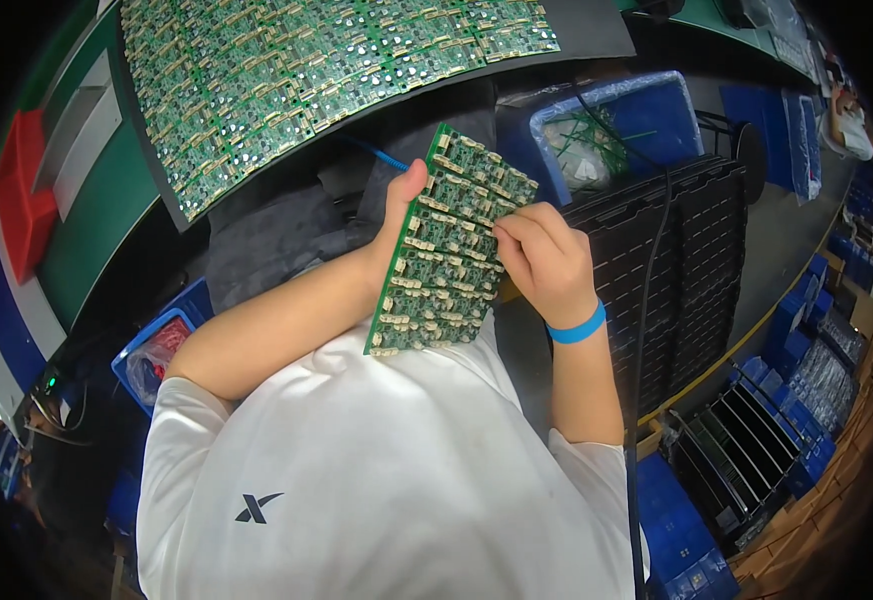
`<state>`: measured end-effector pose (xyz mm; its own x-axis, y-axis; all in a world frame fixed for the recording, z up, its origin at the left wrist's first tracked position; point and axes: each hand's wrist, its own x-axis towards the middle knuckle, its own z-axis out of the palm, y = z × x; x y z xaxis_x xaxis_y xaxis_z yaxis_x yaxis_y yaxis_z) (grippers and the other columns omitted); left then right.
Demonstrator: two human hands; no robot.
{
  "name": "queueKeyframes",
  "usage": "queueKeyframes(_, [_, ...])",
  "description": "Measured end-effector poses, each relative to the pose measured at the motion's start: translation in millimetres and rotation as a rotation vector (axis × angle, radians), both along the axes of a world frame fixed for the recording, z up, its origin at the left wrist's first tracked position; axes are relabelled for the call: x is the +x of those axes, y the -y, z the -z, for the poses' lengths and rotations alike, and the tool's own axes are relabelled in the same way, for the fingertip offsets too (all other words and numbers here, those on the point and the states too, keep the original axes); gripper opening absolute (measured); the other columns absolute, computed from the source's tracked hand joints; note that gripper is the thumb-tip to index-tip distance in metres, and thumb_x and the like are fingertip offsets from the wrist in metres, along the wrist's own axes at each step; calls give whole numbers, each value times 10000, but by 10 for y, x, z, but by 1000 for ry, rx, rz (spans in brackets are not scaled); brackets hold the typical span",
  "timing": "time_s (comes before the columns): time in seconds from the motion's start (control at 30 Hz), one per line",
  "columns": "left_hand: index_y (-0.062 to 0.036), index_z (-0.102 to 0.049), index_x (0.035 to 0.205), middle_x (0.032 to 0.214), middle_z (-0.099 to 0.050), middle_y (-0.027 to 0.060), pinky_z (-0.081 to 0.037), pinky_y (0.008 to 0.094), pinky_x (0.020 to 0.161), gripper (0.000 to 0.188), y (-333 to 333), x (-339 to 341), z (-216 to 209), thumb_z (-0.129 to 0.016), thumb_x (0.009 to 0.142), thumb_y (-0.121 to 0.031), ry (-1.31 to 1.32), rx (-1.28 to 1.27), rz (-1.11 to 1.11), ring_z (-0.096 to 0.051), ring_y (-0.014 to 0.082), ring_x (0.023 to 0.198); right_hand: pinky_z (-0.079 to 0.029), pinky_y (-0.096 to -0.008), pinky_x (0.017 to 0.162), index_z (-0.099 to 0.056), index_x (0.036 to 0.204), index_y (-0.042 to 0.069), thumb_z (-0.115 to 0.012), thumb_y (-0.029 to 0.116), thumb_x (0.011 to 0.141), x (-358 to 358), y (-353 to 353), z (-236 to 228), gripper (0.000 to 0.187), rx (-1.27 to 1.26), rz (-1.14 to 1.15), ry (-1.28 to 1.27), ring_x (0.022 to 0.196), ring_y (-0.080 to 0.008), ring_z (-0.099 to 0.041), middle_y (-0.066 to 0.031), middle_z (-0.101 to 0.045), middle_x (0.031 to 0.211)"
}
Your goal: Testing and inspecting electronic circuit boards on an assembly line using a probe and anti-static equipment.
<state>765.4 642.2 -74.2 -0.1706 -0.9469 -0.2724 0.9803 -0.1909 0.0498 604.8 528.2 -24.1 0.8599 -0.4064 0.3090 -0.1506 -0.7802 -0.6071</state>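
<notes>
A green circuit board panel, covered with rows of small parts and pale connectors, is held tilted in front of my chest. My left hand grips its left edge, the thumb along the upper corner and the other fingers hidden behind it. At the panel's right edge, my right hand is closed, thumb and index finger pinched on the board's edge. A blue band circles the right wrist. Dark gaps run between some of the panel's rows.
Many similar boards lie in rows on a black mat across the green table. A blue bin with green strips stands right of my hands, near black crates. A black cable hangs along the right. Red bins stand left.
</notes>
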Motion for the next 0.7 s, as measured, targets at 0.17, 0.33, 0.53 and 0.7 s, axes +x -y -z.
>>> queueKeyframes(0.17, [-55, -542, 1408, 1328, -642, 128, -530, 410, 1005, 937, 13, -24, -11, -496, 856, -811, 6, 24, 3, -652, 248, 1164, -505, -326, 521, -658, 896, 12, -738, -93, 744, -9, 39, 75, 201, 2, -33, 39, 627, -257, -641, -105, -640, 847])
queueKeyframes(0.33, [-55, -542, 1404, 1278, -662, 152, -562, 427, 952, 960, 24, -31, -9, -495, 838, -830, 0, 81, 14, -678, 285, 1113, -508, -326, 523, -648, 879, 14, -730, -98, 732, -36, 122, 56, 202, 5, -35, 45, 631, -256, -642, -102, -637, 834])
queueKeyframes(0.53, [-48, -539, 1399, 1188, -687, 202, -611, 485, 829, 1027, 41, -66, -20, -489, 799, -880, 44, 70, 29, -717, 377, 993, -508, -308, 521, -654, 869, 7, -713, -99, 777, -213, 247, -51, 153, -27, 360, 18, 606, -212, -635, -111, -632, 833])
queueKeyframes(0.7, [-66, -544, 1405, 1248, -671, 164, -584, 439, 906, 976, 28, -44, 8, -485, 831, -853, 8, 30, 39, -699, 304, 1060, -497, -284, 536, -705, 932, 0, -759, -63, 782, -170, 8, -51, 171, 148, 181, 80, 656, -191, -639, -100, -638, 829])
